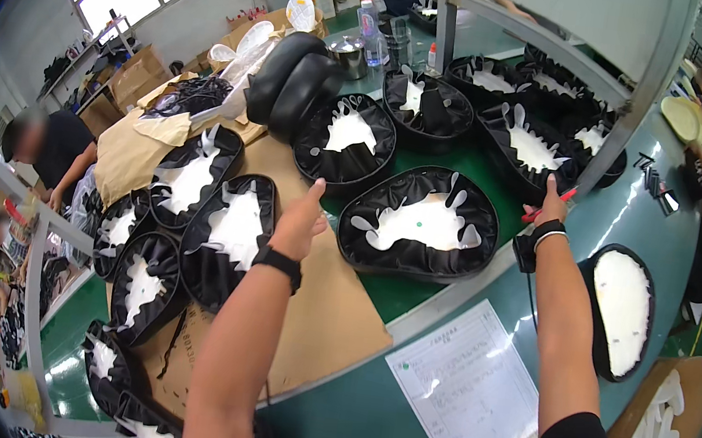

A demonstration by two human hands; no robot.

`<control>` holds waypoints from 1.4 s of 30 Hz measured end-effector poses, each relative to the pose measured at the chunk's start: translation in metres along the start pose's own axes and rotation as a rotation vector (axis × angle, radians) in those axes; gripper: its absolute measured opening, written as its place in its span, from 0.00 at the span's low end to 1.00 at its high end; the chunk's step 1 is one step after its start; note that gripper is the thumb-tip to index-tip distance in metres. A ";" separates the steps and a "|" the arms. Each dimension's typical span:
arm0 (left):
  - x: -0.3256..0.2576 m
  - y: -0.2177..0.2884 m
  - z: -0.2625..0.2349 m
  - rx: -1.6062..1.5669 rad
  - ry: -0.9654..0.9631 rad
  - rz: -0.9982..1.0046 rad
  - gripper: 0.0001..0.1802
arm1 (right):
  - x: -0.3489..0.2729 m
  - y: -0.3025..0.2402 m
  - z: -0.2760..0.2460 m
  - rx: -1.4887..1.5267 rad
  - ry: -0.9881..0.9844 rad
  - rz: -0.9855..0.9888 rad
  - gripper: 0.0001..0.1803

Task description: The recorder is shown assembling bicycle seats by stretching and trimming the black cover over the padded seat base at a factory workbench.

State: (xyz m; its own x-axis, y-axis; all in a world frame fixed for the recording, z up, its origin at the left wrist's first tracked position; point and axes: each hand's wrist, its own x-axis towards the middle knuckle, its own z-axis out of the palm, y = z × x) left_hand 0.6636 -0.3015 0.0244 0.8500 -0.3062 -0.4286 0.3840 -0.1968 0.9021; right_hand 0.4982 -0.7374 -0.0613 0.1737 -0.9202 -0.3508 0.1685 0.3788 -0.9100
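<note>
Left hand [301, 223]: hovered over the brown cardboard [331, 305], grip loosely spread, empty.
Right hand [551, 206]: grip pinching a red pen [547, 211] at the green tabletop [399, 292] edge.
Seat cover [420, 222]: between both hands — long axis left-right, white inside facing up.
Risk: pen could mark the black vinyl if the hand slipped.

White printed sheet [466, 383] on table; perhaps cardboard boxes [132, 75] behind.

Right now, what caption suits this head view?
Left hand reaches toward black seat covers; right hand holds a red pen.
</note>
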 end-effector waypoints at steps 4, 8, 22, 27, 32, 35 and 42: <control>0.083 -0.012 0.037 -0.261 0.103 -0.078 0.47 | 0.001 0.013 0.011 -0.197 0.330 -0.222 0.37; 0.122 -0.024 0.011 -0.307 0.191 -0.085 0.21 | -0.020 0.033 0.022 -0.115 0.194 -0.344 0.36; -0.095 -0.001 0.090 -0.349 0.069 -0.272 0.34 | -0.088 0.037 -0.002 0.145 -0.001 -0.205 0.36; -0.094 -0.068 0.106 -0.453 0.218 -0.192 0.42 | -0.128 0.013 -0.052 0.092 0.016 -0.169 0.38; -0.131 -0.075 0.101 -0.333 0.022 -0.218 0.36 | -0.171 -0.007 -0.121 0.030 -0.005 -0.217 0.35; -0.170 -0.093 0.094 -0.245 0.018 -0.055 0.32 | -0.204 -0.031 -0.168 -0.024 -0.038 -0.228 0.38; -0.350 -0.123 0.007 -0.078 0.022 0.044 0.19 | -0.304 -0.090 -0.335 -0.142 -0.206 -0.127 0.23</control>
State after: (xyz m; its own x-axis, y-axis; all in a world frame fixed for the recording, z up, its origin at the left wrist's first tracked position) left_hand 0.3164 -0.1770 0.0631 0.8741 -0.2917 -0.3884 0.3726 -0.1103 0.9214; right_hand 0.1051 -0.5248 0.0530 0.3561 -0.9143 -0.1931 0.0667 0.2310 -0.9707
